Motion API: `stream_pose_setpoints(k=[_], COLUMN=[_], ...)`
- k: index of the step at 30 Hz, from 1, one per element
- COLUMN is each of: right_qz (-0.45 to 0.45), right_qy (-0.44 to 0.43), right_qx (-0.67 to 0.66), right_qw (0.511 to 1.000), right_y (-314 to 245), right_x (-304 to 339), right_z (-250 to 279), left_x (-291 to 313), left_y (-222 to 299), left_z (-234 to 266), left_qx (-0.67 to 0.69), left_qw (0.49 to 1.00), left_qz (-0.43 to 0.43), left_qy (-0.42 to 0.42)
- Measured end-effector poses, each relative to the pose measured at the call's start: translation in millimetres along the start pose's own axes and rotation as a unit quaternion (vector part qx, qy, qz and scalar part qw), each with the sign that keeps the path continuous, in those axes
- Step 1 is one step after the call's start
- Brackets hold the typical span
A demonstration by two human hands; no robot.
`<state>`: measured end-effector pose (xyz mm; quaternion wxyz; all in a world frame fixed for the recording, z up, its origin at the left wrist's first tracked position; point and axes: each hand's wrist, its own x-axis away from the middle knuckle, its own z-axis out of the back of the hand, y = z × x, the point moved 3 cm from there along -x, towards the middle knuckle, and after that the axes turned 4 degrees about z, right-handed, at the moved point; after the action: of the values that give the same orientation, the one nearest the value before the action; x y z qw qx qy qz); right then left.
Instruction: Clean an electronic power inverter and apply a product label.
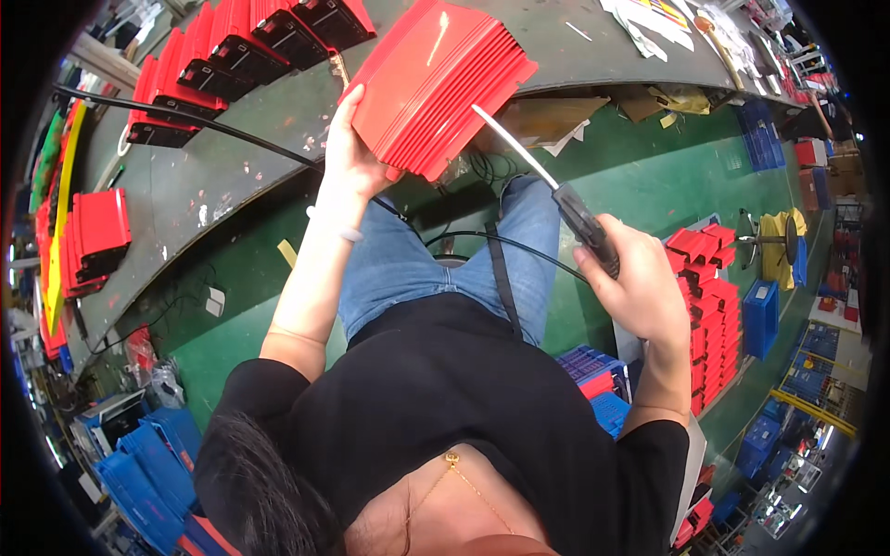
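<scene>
My left hand (350,153) is closed on the near left edge of a glossy red plastic housing (417,74) with ribbed sides, held tilted above the front edge of the bench. In my right hand (640,278) is a black-handled tool (579,218) with a long, thin metal shaft, my fingers wrapped round the handle. Its tip meets or nearly meets the ribbed side of the housing; contact cannot be made out. A black cable (519,246) runs across my lap toward my right hand, but whether it joins the tool is hidden.
Several red-and-black housings (246,56) stand in a row on the dark bench (204,171), with another red stack (97,232) at its left end. Red parts (709,315) are piled at my right. Blue crates (148,473) stand on the green floor (232,338) at lower left. Papers (649,23) lie at the back right.
</scene>
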<state>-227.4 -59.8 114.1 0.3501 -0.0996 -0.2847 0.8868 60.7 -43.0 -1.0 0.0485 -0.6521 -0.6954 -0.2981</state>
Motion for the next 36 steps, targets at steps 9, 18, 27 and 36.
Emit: stream_pose_setpoints(k=[9, 18, 27, 36], right_qz=[0.04, 0.063, 0.056, 0.081], right_qy=[-0.001, -0.013, -0.012, -0.032], right_qx=[0.01, 0.016, 0.045, 0.013], right_qw=[0.999, 0.998, 0.997, 0.996], right_y=[-1.1, 0.3, 0.0, -1.2], right_x=[-7.0, -11.6, -16.3, -11.8], right_z=[-0.2, -1.3, -1.5, -5.4], left_x=[-0.7, 6.8, 1.2, 0.0], left_y=[-2.7, -5.5, -1.4, -1.7], left_z=[0.3, -7.6, 2.5, 5.2], left_qx=[-0.013, -0.014, -0.038, -0.018], left_qw=[1.0, 1.0, 0.999, 0.999], left_qz=[-0.012, -0.004, -0.009, -0.019], left_qy=[0.012, 0.024, 0.026, 0.033])
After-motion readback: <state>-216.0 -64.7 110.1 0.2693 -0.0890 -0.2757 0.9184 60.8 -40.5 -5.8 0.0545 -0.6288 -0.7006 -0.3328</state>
